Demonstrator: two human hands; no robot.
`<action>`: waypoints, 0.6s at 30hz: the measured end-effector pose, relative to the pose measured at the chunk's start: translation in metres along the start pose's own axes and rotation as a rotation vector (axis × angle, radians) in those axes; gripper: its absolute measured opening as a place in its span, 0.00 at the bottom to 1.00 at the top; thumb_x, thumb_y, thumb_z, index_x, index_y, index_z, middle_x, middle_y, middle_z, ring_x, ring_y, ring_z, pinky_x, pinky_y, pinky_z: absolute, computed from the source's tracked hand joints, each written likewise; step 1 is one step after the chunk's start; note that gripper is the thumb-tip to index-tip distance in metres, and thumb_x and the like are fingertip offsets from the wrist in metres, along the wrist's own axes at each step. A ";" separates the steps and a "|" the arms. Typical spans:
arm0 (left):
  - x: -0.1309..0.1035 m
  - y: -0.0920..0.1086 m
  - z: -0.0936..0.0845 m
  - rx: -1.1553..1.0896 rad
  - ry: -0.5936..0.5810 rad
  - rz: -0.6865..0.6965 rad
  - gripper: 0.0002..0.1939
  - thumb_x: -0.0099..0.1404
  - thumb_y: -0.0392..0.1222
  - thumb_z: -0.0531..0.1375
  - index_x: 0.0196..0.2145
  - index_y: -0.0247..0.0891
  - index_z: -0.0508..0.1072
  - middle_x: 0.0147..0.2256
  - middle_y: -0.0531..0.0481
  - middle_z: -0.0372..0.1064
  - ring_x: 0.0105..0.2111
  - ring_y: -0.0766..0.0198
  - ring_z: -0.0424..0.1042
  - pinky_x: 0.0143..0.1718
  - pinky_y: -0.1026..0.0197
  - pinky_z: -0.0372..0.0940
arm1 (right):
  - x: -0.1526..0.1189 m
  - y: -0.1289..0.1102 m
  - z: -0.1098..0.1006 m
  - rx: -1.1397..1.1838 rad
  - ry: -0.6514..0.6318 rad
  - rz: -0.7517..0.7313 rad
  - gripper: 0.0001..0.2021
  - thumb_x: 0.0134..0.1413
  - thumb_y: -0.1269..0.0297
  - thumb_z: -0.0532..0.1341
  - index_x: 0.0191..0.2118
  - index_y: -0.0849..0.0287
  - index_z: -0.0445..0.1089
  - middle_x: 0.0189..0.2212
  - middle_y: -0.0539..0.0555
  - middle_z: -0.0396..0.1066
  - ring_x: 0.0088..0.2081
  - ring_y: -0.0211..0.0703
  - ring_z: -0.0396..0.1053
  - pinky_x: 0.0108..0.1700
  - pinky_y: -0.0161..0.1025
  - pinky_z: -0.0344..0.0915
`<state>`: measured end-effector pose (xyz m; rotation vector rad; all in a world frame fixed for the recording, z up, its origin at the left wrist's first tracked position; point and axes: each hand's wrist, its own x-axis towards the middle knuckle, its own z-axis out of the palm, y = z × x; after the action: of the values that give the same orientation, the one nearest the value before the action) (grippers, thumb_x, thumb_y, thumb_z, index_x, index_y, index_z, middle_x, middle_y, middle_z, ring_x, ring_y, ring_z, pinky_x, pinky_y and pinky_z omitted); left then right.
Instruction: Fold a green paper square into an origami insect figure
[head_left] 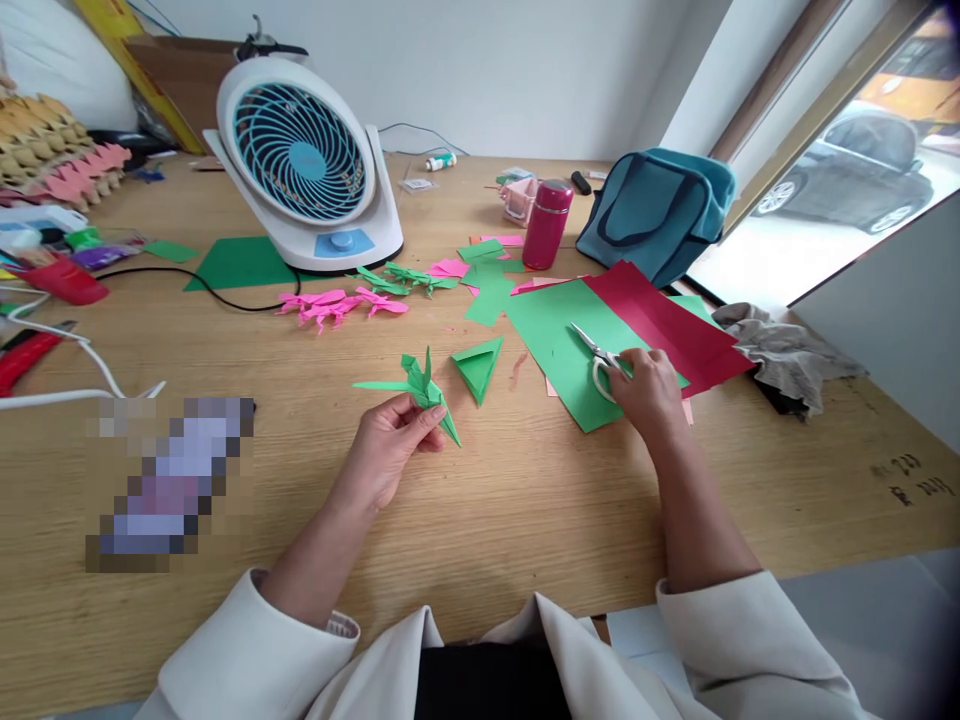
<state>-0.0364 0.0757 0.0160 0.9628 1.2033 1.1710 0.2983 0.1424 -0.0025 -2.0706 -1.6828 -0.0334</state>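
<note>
Between the thumb and fingers of my left hand (397, 435) is a green folded-paper figure (426, 390), with thin points sticking out to the left, upward and lower right. My right hand (649, 390) is closed on the white handles of a pair of scissors (600, 362). Their metal blades point up and left over a large green paper sheet (555, 330). A green folded paper triangle (480, 370) lies on the table just right of my left hand. Farther back are pink folded-paper figures (341, 305) and green folded-paper figures (405, 280).
A white fan (307, 160) stands at the back left. Red paper (667, 330) overlaps the green sheet; behind are a red thermos (547, 225) and a blue bag (656, 215). Green scraps (491, 290) lie mid-table. White cable (97, 350) and a pixelated area (172, 480) are at left.
</note>
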 end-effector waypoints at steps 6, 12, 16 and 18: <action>0.001 0.000 0.002 0.049 0.013 0.038 0.22 0.45 0.54 0.75 0.27 0.35 0.75 0.22 0.56 0.69 0.21 0.70 0.69 0.25 0.67 0.69 | 0.001 0.012 0.010 -0.199 -0.125 0.008 0.19 0.58 0.58 0.60 0.49 0.64 0.76 0.44 0.66 0.71 0.45 0.57 0.68 0.46 0.46 0.63; 0.000 0.006 -0.001 0.029 0.006 0.014 0.21 0.46 0.52 0.75 0.30 0.35 0.76 0.26 0.56 0.71 0.25 0.71 0.72 0.30 0.67 0.72 | -0.004 -0.006 0.000 -0.040 -0.064 0.005 0.17 0.59 0.57 0.57 0.46 0.64 0.73 0.41 0.66 0.72 0.42 0.56 0.68 0.42 0.47 0.61; 0.002 0.010 -0.006 -0.005 0.011 0.035 0.20 0.46 0.52 0.75 0.29 0.36 0.76 0.27 0.56 0.72 0.27 0.70 0.74 0.33 0.66 0.73 | -0.022 -0.039 -0.008 0.530 -0.231 -0.031 0.19 0.59 0.49 0.59 0.46 0.60 0.69 0.33 0.56 0.73 0.31 0.44 0.67 0.34 0.39 0.60; 0.002 0.012 -0.008 -0.009 0.040 0.059 0.20 0.47 0.52 0.75 0.29 0.35 0.76 0.26 0.56 0.72 0.26 0.71 0.73 0.32 0.67 0.72 | -0.038 -0.059 -0.009 0.788 -0.459 -0.099 0.20 0.55 0.47 0.63 0.42 0.60 0.70 0.33 0.54 0.72 0.32 0.42 0.66 0.34 0.37 0.60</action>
<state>-0.0465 0.0791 0.0258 0.9785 1.2071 1.2462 0.2363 0.1127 0.0138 -1.4448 -1.6552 0.9741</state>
